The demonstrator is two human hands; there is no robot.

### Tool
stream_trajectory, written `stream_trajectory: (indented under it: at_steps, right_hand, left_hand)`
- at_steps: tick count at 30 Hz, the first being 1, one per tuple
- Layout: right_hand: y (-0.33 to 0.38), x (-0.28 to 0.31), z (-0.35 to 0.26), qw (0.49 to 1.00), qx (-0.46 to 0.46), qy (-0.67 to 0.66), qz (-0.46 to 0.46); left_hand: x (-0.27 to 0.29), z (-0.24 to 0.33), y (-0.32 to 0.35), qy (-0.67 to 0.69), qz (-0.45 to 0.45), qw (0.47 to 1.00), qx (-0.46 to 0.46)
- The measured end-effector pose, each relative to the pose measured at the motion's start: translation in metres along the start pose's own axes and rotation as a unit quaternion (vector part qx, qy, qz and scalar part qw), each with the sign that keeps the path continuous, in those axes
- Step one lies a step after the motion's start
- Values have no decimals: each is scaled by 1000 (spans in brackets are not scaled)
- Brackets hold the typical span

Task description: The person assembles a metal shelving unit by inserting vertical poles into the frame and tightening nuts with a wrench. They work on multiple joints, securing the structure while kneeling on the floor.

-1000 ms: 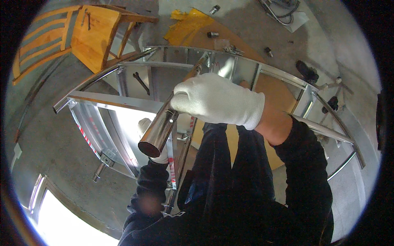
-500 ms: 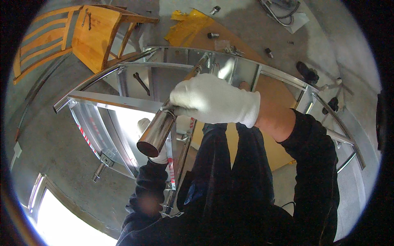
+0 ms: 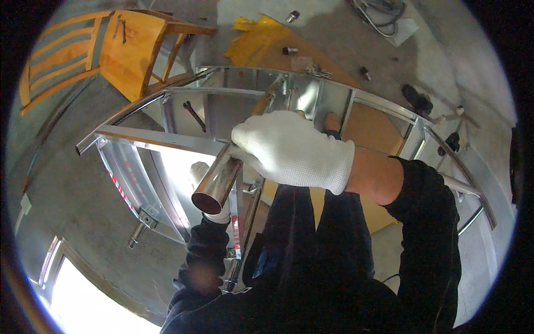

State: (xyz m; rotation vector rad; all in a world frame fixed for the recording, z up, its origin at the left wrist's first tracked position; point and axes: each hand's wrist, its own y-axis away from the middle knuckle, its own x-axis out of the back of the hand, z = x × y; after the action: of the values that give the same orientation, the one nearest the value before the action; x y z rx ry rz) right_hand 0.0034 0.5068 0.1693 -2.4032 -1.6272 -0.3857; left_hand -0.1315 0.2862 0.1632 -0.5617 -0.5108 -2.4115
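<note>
My right hand, in a white knit glove, is closed around a shiny metal pipe. The pipe's open end tilts toward me, and its other end runs up to the far rail of a curved metal frame. Lower and to the left, my left hand, gloved too, is mostly behind the pipe's near end. Its fingers are largely hidden, so its grip cannot be made out. It is beside the frame's bright panel and a post with red-and-white tape.
An open-end wrench lies inside the frame. Beyond it are cardboard with yellow film, several dark-and-metal fittings, and a wooden chair with small tools on its seat. A bent metal hose rests on the floor at the far right.
My right hand has come slightly nearer to me, still around the pipe. The pipe's near end has shifted a little to the right. My left hand stays about where it was.
</note>
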Motion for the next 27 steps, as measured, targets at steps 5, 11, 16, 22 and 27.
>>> stream_trajectory:
  at_steps: [5,11,16,22,27]
  right_hand:
    - [-5,3,-5,999,-40,0,-8]
    - [-13,-6,2,988,-128,-90,-4]
    - [-18,5,0,910,-301,-268,-95]
    - [-15,6,4,948,-228,-205,-80]
    - [-6,-9,16,973,-119,-195,44]
  left_hand:
    - [-1,21,-11,52,-45,992,107]
    - [13,-20,-12,-166,-104,976,-98]
    - [24,-49,-6,-210,-99,962,-143]
    - [22,-38,-7,-265,-105,946,-153]
    - [5,5,-12,-34,-89,995,33]
